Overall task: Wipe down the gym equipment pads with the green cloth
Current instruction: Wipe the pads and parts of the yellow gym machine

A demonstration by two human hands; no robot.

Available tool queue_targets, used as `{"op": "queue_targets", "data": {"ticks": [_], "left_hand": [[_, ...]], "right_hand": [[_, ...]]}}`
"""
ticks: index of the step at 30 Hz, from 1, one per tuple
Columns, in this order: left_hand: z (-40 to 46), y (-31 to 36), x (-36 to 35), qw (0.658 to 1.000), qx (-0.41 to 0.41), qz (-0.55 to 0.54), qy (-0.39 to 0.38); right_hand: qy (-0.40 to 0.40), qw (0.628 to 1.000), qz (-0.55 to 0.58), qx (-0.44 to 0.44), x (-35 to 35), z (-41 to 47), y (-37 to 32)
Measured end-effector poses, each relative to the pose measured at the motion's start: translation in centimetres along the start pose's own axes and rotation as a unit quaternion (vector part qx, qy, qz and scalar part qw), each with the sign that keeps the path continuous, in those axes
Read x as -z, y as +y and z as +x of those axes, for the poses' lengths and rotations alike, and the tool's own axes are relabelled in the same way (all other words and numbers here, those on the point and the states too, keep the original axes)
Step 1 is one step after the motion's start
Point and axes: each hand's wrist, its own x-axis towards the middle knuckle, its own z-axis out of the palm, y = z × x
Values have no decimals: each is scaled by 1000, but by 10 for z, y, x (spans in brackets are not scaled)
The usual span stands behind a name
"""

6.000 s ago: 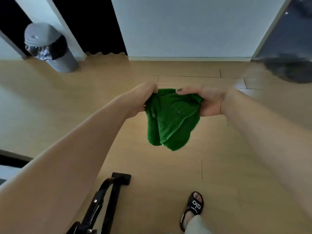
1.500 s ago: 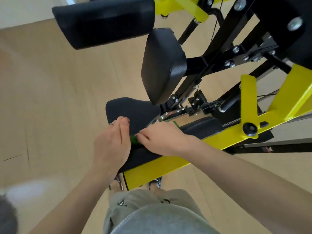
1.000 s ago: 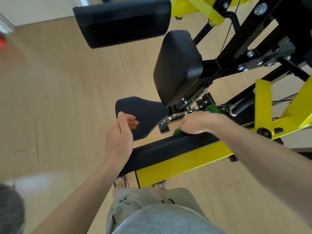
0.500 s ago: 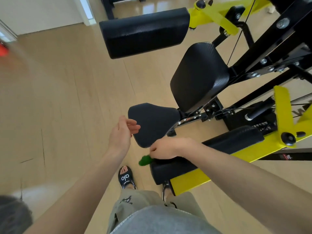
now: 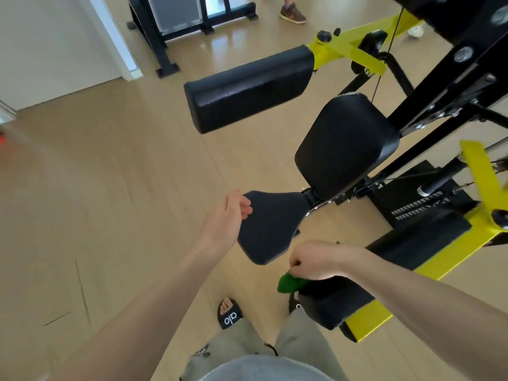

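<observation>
My right hand (image 5: 320, 259) grips the bunched green cloth (image 5: 288, 282) at the near end of the long black arm pad (image 5: 412, 251) on its yellow arm (image 5: 368, 323). Most of the cloth is hidden under the hand. My left hand (image 5: 225, 218) hovers with fingers loosely curled at the left edge of the black seat pad (image 5: 270, 224), holding nothing. Above the seat stands the black back pad (image 5: 346, 144). Farther off, a second long black pad (image 5: 247, 89) hangs on a yellow arm.
The machine's black and yellow frame (image 5: 450, 78) fills the right side. A black weight bench frame (image 5: 176, 28) stands at the back, next to another person's shoe (image 5: 292, 12). My sandalled foot (image 5: 229, 314) is on the wooden floor (image 5: 96, 202), which is open at left.
My right hand with the cloth slid along the long pad toward its near end. The view pulled back and up, showing more of the room. My left hand stayed near the seat pad.
</observation>
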Motion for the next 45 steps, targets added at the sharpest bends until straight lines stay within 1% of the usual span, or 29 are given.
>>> {"op": "queue_targets", "data": {"ticks": [1, 2, 3, 4, 5, 7, 9, 11, 13, 15, 17, 19, 20, 21, 23, 25, 26, 28, 30, 32, 35, 37, 39, 42, 44, 45], "left_hand": [[7, 7, 4, 1000, -10, 9, -12], [15, 14, 7, 999, -20, 21, -21], [23, 23, 9, 998, -32, 36, -29], [32, 33, 11, 997, -46, 48, -34], [43, 46, 13, 996, -59, 56, -36], [64, 70, 16, 991, -104, 79, -23], [85, 98, 19, 979, -166, 117, 10], [103, 129, 25, 964, -214, 150, 57], [122, 161, 27, 948, -250, 175, 89], [140, 185, 26, 934, -275, 209, 90], [157, 198, 23, 922, -284, 248, 83], [176, 208, 17, 916, -282, 280, 57], [186, 214, 13, 914, -279, 293, 37], [196, 216, 10, 908, -278, 312, 20], [214, 222, 0, 892, -283, 354, -1], [232, 229, -7, 877, -284, 387, -7], [242, 235, -11, 877, -277, 392, -16], [260, 245, -15, 884, -253, 392, -34], [281, 253, -19, 882, -248, 397, -62], [294, 257, -22, 862, -270, 422, -78], [313, 262, -20, 849, -276, 440, -95], [323, 265, -19, 847, -279, 437, -115], [333, 267, -21, 843, -296, 423, -150], [347, 263, -25, 837, -314, 407, -189], [352, 259, -25, 835, -313, 412, -189], [355, 258, -25, 837, -307, 413, -186]], "right_hand": [[8, 996, 91, 8, 5, 2, -6], [18, 978, 208, 13, 12, 4, -8], [29, 941, 336, 15, 21, 4, -10], [42, 892, 449, 21, 30, 5, -10], [59, 840, 539, 31, 41, 4, -12], [107, 750, 652, 35, 67, 4, -14], [152, 639, 754, 30, 97, 9, -14], [169, 538, 824, 61, 129, 16, -13], [168, 465, 865, 84, 157, 30, -12], [184, 411, 889, 85, 178, 47, -12], [203, 365, 906, 72, 198, 58, -16], [245, 323, 913, 53, 217, 73, -17], [280, 315, 906, 47, 227, 83, -16], [324, 326, 887, 39, 235, 90, -16], [414, 376, 829, 13, 252, 108, -13], [471, 406, 783, -5, 273, 121, -8], [491, 410, 768, -13, 285, 129, -3], [514, 408, 755, -29, 309, 142, 5], [540, 409, 734, -52, 328, 159, 12], [563, 414, 711, -75, 335, 169, 10], [623, 394, 667, -107, 334, 180, -7], [657, 390, 633, -122, 330, 187, -23], [672, 393, 614, -128, 320, 191, -45], [679, 413, 595, -116, 291, 193, -100], [686, 416, 585, -123, 275, 195, -136], [689, 411, 583, -126, 272, 197, -148]]}}
